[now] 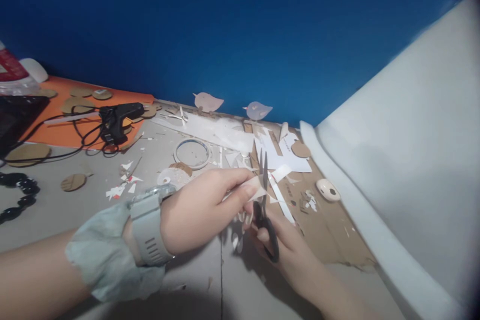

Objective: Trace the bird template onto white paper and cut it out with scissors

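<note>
My left hand [210, 207], with a grey watch [147, 227] and a pale green scrunchie [108, 255] at its wrist, pinches a small piece of white paper [257, 187] between thumb and fingers. Black-handled scissors [273, 245] are held in my right hand [288, 255], their blades pointing up and slightly parted. The paper's right edge lies at the blades; whether it sits between them is hard to make out. Some fingers of both hands are hidden behind the paper and the handles.
A black glue gun [118, 120] with its cord rests on an orange sheet [90, 130] among cardboard discs. Two paper birds [208, 102] stand by the blue wall [225, 35]. A tape ring [192, 153], paper scraps, cardboard [326, 235] and a pale oval object [328, 190] lie around.
</note>
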`<state>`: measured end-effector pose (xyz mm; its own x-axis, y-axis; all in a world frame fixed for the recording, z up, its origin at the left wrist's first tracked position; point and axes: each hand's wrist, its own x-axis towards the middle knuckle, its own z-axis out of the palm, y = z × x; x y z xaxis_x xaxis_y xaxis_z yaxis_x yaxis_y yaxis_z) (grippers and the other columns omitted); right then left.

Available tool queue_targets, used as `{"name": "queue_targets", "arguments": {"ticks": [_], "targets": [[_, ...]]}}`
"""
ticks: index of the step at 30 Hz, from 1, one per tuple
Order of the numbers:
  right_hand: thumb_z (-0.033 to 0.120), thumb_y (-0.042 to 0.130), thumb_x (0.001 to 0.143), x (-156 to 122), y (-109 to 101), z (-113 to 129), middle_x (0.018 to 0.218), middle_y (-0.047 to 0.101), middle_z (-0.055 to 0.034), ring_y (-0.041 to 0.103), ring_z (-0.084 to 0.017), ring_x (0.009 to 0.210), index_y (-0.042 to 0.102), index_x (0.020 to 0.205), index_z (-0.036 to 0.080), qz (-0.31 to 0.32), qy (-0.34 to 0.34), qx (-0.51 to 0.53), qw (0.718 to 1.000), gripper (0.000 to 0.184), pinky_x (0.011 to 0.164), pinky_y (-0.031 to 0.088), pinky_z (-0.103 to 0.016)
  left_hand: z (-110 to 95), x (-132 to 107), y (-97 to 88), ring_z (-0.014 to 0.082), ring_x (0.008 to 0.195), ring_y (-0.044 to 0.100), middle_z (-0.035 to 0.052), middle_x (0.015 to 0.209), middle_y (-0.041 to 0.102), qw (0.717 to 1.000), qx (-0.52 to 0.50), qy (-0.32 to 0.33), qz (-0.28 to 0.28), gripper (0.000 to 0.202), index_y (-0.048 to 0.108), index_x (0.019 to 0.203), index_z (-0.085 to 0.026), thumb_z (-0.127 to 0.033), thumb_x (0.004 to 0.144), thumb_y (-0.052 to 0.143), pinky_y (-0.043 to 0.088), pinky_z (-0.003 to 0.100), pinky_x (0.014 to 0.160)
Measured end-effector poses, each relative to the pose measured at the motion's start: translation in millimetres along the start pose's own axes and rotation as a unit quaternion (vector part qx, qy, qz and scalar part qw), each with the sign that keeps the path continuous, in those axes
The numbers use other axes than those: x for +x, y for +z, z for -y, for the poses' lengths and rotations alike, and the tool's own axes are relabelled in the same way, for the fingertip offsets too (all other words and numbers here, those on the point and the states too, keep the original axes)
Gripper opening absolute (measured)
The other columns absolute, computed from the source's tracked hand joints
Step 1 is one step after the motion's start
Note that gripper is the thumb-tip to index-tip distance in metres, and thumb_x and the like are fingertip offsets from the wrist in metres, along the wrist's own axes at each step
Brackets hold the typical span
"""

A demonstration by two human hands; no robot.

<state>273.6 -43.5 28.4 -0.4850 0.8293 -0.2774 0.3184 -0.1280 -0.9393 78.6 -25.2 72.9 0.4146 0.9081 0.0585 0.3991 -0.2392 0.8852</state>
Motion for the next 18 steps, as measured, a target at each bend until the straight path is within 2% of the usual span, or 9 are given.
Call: {"name": "queue_targets", "arguments": {"ticks": [8, 13, 18], "targets": [[0.057, 0.044, 0.084, -0.3, -1.1, -1.0, 0.064, 0.040, 0.0019, 0.033, -0.010, 0.053, 0.052, 0.086, 0.018, 0.001, -0.006, -0.017, 1.000, 0.040, 0.044, 0.029, -0.020, 1.4, 0.5, 1.2, 0.0070, 0.060, 0.049, -0.0070, 0.064, 0.052, 1.000, -0.004, 0.002, -0.002, 0.032, 0.047, 0.068, -0.019, -0.033, 0.093, 0.034, 0.037, 0.020, 0.059], [0.059, 0.044, 0.083, 2.1, -4.0, 2.3, 0.062, 0.036, 0.0035, 0.030, -0.010, 0.052, 0.051, 0.085, 0.018, 0.030, -0.014, -0.028, 0.999, 0.042, 0.044, 0.028, -0.021, 3.3, 1.4, 2.1, 0.0055, 0.059, 0.050, -0.0078, 0.064, 0.054, 0.999, -0.034, 0.015, -0.002, 0.031, 0.048, 0.068, -0.019, -0.032, 0.093, 0.036, 0.038, 0.017, 0.058], [0.054, 0.041, 0.087, 1.5, -4.5, 5.7, 0.062, 0.034, 0.0041, 0.029, -0.010, 0.053, 0.053, 0.084, 0.019, 0.008, -0.040, -0.051, 0.998, 0.038, 0.046, 0.027, -0.021, 1.8, 0.0, 4.5, 0.0060, 0.062, 0.052, -0.0070, 0.066, 0.056, 0.998, -0.050, 0.017, 0.017, 0.031, 0.049, 0.069, -0.019, -0.033, 0.093, 0.036, 0.039, 0.017, 0.061]]}}
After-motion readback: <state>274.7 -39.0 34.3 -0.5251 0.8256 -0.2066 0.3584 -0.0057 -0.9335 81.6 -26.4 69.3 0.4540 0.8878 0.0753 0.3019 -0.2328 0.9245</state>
